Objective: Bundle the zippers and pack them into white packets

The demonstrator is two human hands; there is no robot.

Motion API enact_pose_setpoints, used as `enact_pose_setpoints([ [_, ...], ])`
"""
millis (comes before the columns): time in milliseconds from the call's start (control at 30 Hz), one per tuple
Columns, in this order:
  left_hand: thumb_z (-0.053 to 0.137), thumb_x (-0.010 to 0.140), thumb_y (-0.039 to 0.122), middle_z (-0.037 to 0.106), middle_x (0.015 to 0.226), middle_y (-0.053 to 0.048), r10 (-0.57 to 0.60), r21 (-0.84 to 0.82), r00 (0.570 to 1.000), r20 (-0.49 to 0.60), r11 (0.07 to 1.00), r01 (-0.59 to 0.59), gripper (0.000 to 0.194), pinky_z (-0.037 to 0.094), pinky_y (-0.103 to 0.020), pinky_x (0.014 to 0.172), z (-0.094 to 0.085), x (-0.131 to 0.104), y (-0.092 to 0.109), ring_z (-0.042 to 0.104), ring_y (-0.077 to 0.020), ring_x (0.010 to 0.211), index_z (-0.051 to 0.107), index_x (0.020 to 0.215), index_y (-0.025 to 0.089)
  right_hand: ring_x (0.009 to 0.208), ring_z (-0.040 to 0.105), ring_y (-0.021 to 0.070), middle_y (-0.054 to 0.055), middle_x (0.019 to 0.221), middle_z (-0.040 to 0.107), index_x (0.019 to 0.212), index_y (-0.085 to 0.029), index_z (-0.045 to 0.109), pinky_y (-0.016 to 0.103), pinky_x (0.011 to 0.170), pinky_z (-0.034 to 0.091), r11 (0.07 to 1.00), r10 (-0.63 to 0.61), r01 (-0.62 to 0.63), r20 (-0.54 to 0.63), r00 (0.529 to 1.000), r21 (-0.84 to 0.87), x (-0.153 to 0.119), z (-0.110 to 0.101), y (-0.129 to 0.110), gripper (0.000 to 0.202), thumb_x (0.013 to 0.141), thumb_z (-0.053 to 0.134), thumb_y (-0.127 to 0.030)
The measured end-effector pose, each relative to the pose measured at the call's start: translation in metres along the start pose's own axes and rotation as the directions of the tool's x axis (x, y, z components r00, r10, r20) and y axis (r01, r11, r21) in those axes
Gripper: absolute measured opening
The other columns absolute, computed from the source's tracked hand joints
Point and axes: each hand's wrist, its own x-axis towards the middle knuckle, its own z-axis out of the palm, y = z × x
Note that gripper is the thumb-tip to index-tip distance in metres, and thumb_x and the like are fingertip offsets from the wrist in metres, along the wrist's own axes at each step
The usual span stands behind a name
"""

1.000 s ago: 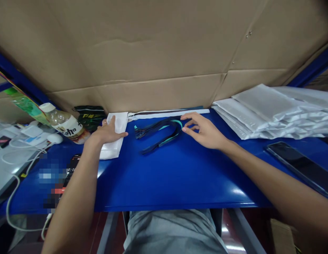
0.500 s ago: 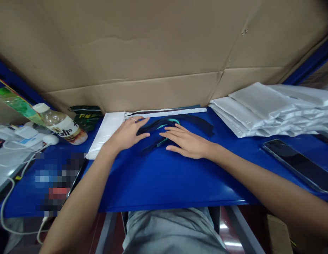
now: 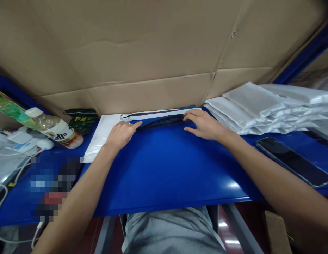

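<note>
Dark strips (image 3: 164, 121) are laid between 2 hands, 1 end met by the left hand (image 3: 123, 134) and the other by the right hand (image 3: 204, 126), its thumb held apart; whether either end is gripped cannot be told. Beside the left hand, a white packet (image 3: 101, 135) is seen; right of the right, white bags (image 3: 248, 110) are stacked.

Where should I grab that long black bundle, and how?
Probably pinch the black bundle near both ends, coming from above on the near side. It looks long and thin, stretching sideways between the left hand and the right hand, and a white strip lies just behind it.
</note>
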Motion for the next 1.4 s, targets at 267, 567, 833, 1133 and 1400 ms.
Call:
enact_pose_setpoints([
  [267,0.048,0.105,0.008,0.074,0.13,-0.019,-0.108,0.13,0.994,0.015,0.986,0.105,0.038,0.061,-0.045,0.082,-0.006,0.02,0.004,0.073,-0.0365,0.115,0.081,0.118,0.021,0.116,0.068,0.0331,0.015,0.116,0.08,0.11,-0.017,0.08,0.045,0.099,0.048,0.963,0.115,-0.075,0.144,0.983,-0.259,0.027,0.014,0.011,0.032,0.109,0.048,-0.018],
  [567,0.054,0.107,0.018,0.069,0.139,-0.026,-0.29,0.067,0.957,0.026,0.955,0.288,0.041,0.06,-0.049,0.092,-0.015,0.047,0.015,0.076,-0.0376,0.109,0.063,0.147,0.013,0.109,0.071,0.0314,0.02,0.132,0.072,0.137,-0.015,0.068,0.039,0.088,0.05,0.912,0.337,-0.286,0.139,0.931,-0.294,0.058,0.016,-0.002,0.036,0.108,0.047,-0.019],
  [833,0.062,0.106,0.04,0.07,0.141,-0.023,-0.208,-0.237,0.976,0.06,0.947,0.216,0.047,0.056,-0.049,0.11,-0.001,0.033,0.015,0.069,-0.0365,0.129,0.063,0.145,0.013,0.13,0.059,0.0458,0.03,0.13,0.069,0.123,-0.008,0.074,0.057,0.106,0.044,0.82,0.462,-0.467,-0.099,0.881,-0.331,0.009,-0.037,-0.001,0.028,0.102,0.059,-0.018],
  [1133,0.061,0.104,0.05,0.08,0.119,-0.016,-0.311,-0.267,0.95,0.031,0.913,0.307,0.039,0.061,-0.054,0.092,-0.012,0.006,0.009,0.076,-0.0373,0.105,0.075,0.126,0.021,0.108,0.071,0.0424,0.039,0.113,0.073,0.121,0.001,0.077,0.046,0.081,0.042,0.532,0.785,-0.724,-0.065,0.616,-0.44,-0.019,-0.071,0.027,0.032,0.095,0.06,-0.007],
  [1400,0.064,0.103,0.048,0.084,0.099,-0.009,-0.29,-0.379,0.957,-0.01,0.887,0.264,0.028,0.062,-0.047,0.082,-0.012,-0.005,0.023,0.077,-0.0297,0.086,0.08,0.109,0.026,0.1,0.073,0.0371,0.032,0.112,0.076,0.119,-0.006,0.078,0.042,0.075,0.038,0.456,0.759,-0.728,-0.203,0.618,-0.513,-0.017,-0.084,0.006,0.032,0.097,0.055,-0.012],
])
